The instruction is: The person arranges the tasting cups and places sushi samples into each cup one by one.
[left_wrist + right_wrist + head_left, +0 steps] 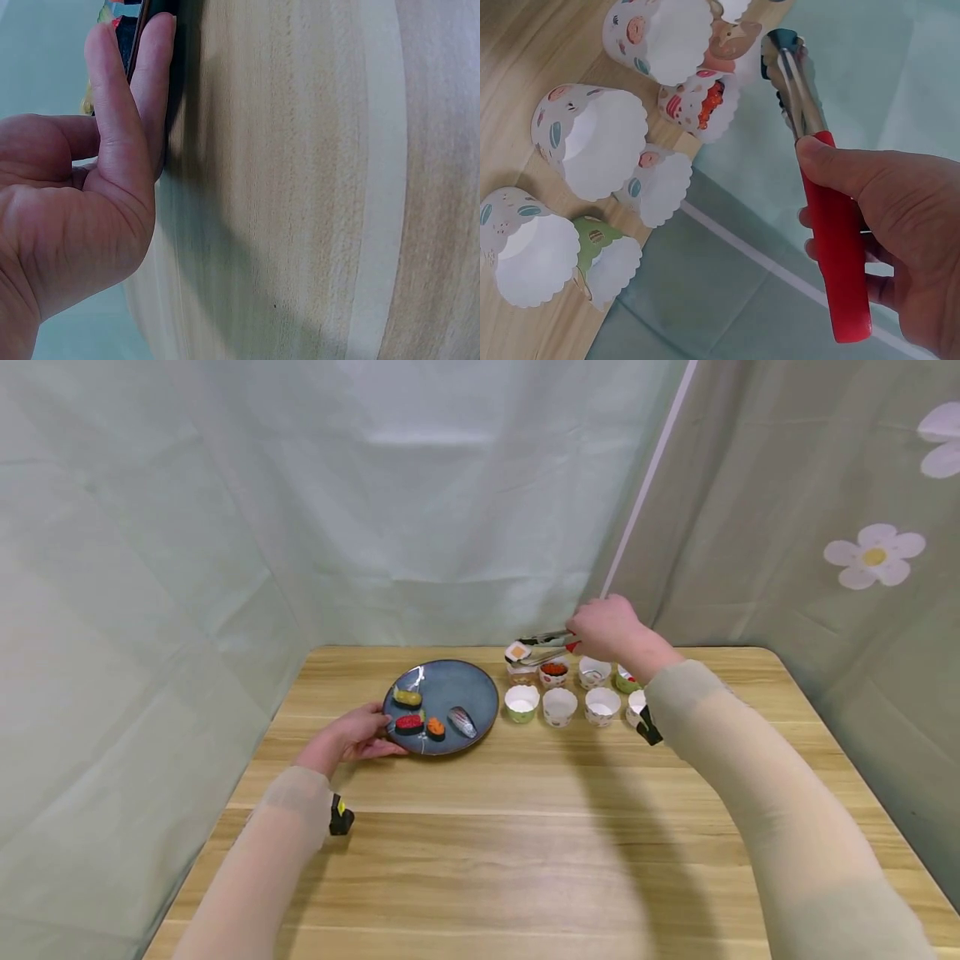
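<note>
A wooden table [487, 860] spreads out in front of me. Toward its far edge is a blue plate [453, 681], its rim gripped by the person's left hand [365, 732]. The right hand [609, 628] grasps red-handled tongs [838, 247] above paper cups [558, 710] standing in two rows beside the plate. Smallest are the sushi pieces [409, 724]: four lie on the plate, and a white, orange-centred roll [517, 652] sits at the tongs' tips, over the back row's plate-side end.

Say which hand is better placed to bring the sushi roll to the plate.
Likely the right hand: it holds the tongs at the sushi roll; the left hand grips the plate.
</note>
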The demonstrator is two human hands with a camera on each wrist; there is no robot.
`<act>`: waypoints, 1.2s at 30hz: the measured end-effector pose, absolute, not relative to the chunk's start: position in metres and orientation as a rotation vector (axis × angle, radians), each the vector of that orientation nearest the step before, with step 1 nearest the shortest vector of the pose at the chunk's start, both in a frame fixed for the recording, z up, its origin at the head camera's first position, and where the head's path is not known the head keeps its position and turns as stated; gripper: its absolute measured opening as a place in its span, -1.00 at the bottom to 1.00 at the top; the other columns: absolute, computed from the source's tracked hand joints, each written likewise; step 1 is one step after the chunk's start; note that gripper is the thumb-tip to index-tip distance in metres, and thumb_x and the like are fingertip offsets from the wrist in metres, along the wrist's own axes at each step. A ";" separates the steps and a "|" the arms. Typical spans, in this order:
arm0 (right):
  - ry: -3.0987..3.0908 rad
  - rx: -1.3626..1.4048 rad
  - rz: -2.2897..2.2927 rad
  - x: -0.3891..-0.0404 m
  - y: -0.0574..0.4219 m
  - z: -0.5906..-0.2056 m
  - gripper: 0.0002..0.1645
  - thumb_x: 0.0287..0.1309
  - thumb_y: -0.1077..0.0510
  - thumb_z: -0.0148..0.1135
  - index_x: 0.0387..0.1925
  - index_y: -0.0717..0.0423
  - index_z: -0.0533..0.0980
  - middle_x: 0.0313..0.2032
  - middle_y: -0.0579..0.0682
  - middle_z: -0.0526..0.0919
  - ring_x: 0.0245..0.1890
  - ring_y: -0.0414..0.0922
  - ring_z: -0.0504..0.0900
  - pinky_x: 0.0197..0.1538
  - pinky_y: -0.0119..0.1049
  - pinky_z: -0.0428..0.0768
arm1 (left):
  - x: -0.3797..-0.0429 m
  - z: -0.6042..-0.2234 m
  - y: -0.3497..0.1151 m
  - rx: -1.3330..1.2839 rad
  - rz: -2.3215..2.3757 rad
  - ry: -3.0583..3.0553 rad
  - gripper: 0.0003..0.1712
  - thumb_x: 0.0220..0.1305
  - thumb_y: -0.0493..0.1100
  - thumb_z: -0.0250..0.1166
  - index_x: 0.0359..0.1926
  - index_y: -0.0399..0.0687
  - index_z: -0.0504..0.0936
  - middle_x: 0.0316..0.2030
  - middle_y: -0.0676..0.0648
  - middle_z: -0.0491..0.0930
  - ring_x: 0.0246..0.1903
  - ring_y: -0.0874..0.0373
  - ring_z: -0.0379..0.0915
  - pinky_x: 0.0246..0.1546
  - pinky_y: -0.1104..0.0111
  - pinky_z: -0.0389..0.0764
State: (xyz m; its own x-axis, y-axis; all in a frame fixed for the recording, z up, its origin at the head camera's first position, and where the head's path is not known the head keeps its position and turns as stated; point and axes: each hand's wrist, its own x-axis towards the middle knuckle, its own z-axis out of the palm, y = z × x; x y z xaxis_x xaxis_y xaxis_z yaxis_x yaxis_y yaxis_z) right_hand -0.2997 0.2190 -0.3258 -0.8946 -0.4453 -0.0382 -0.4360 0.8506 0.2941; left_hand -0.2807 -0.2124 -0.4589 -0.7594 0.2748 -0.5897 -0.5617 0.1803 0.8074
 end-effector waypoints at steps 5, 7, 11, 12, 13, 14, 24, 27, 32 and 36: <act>-3.003 0.707 -0.485 -0.299 0.221 -0.327 -0.71 0.22 -0.04 0.46 -0.17 0.04 0.67 -0.18 0.00 0.71 -0.14 0.04 0.64 -0.05 0.05 0.62 | -0.282 -0.459 -0.213 -0.273 1.657 1.807 -0.34 0.69 -0.15 -0.22 0.65 0.08 -0.22 0.06 -0.36 0.47 -0.31 -0.06 0.77 -0.19 0.25 0.74; -3.005 0.705 -0.491 -0.299 0.221 -0.327 -0.73 0.21 -0.04 0.47 -0.21 0.04 0.65 -0.21 -0.01 0.71 -0.16 0.03 0.64 -0.05 0.05 0.62 | -0.282 -0.459 -0.212 -0.264 1.653 1.811 -0.34 0.69 -0.15 -0.24 0.65 0.07 -0.23 0.06 -0.37 0.47 -0.31 -0.05 0.77 -0.19 0.26 0.74; -3.004 0.708 -0.494 -0.299 0.221 -0.327 -0.74 0.21 -0.05 0.47 -0.25 0.03 0.64 -0.24 -0.02 0.70 -0.20 0.01 0.63 -0.05 0.04 0.63 | -0.281 -0.458 -0.211 -0.271 1.648 1.819 -0.35 0.70 -0.15 -0.23 0.65 0.08 -0.21 0.06 -0.35 0.46 -0.31 -0.04 0.77 -0.19 0.26 0.73; -3.006 0.709 -0.492 -0.298 0.221 -0.327 -0.74 0.21 -0.05 0.47 -0.26 0.03 0.64 -0.24 -0.02 0.70 -0.20 0.01 0.63 -0.05 0.04 0.63 | -0.281 -0.458 -0.211 -0.270 1.647 1.818 -0.35 0.70 -0.15 -0.23 0.65 0.08 -0.22 0.06 -0.35 0.46 -0.31 -0.04 0.77 -0.19 0.27 0.73; -3.008 0.709 -0.491 -0.298 0.221 -0.326 -0.74 0.21 -0.05 0.47 -0.26 0.03 0.64 -0.25 -0.02 0.70 -0.21 0.01 0.63 -0.05 0.04 0.63 | -0.281 -0.458 -0.211 -0.267 1.649 1.816 -0.34 0.70 -0.16 -0.23 0.65 0.07 -0.22 0.06 -0.35 0.47 -0.31 -0.04 0.77 -0.19 0.27 0.74; -3.012 0.708 -0.488 -0.298 0.221 -0.326 -0.74 0.21 -0.05 0.46 -0.27 0.03 0.63 -0.26 -0.03 0.69 -0.21 0.00 0.63 -0.05 0.04 0.63 | -0.281 -0.458 -0.211 -0.268 1.649 1.815 -0.35 0.70 -0.16 -0.23 0.65 0.08 -0.21 0.05 -0.35 0.47 -0.31 -0.04 0.77 -0.19 0.27 0.74; -3.046 0.676 -0.467 -0.300 0.220 -0.329 -0.68 0.24 -0.08 0.43 -0.14 0.05 0.66 -0.17 0.02 0.71 -0.11 0.06 0.66 0.01 0.09 0.61 | -0.281 -0.459 -0.211 -0.258 1.669 1.799 -0.35 0.69 -0.18 -0.26 0.65 0.05 -0.24 -0.05 -0.33 0.51 -0.33 -0.06 0.76 -0.21 0.27 0.74; -3.049 0.673 -0.466 -0.301 0.220 -0.330 -0.65 0.24 -0.09 0.43 -0.09 0.06 0.67 -0.13 0.04 0.72 -0.08 0.08 0.66 0.04 0.10 0.60 | -0.281 -0.459 -0.211 -0.253 1.676 1.801 -0.36 0.69 -0.19 -0.27 0.64 0.02 -0.23 -0.06 -0.33 0.52 -0.34 -0.07 0.76 -0.22 0.27 0.75; -3.029 0.677 -0.448 -0.301 0.221 -0.329 -0.66 0.25 -0.05 0.41 -0.07 0.07 0.66 -0.15 0.06 0.71 -0.09 0.09 0.65 0.01 0.10 0.61 | -0.281 -0.459 -0.211 -0.245 1.674 1.814 -0.37 0.69 -0.19 -0.27 0.64 0.00 -0.20 -0.03 -0.34 0.52 -0.34 -0.06 0.76 -0.22 0.26 0.75; -3.008 0.683 -0.439 -0.300 0.222 -0.328 -0.63 0.26 -0.05 0.40 -0.03 0.08 0.65 -0.14 0.07 0.70 -0.09 0.10 0.64 0.00 0.10 0.61 | -0.281 -0.459 -0.210 -0.247 1.666 1.817 -0.36 0.69 -0.19 -0.27 0.64 0.01 -0.21 0.02 -0.35 0.50 -0.33 -0.05 0.76 -0.22 0.26 0.75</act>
State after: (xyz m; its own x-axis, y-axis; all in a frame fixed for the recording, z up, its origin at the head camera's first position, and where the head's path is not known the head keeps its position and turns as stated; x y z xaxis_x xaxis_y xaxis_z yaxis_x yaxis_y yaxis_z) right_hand -0.3000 0.2223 -0.3277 -0.9035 -0.4270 -0.0373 -0.4198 0.8641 0.2776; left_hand -0.2813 -0.2103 -0.4587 -0.7700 0.2835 -0.5715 -0.5448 0.1738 0.8203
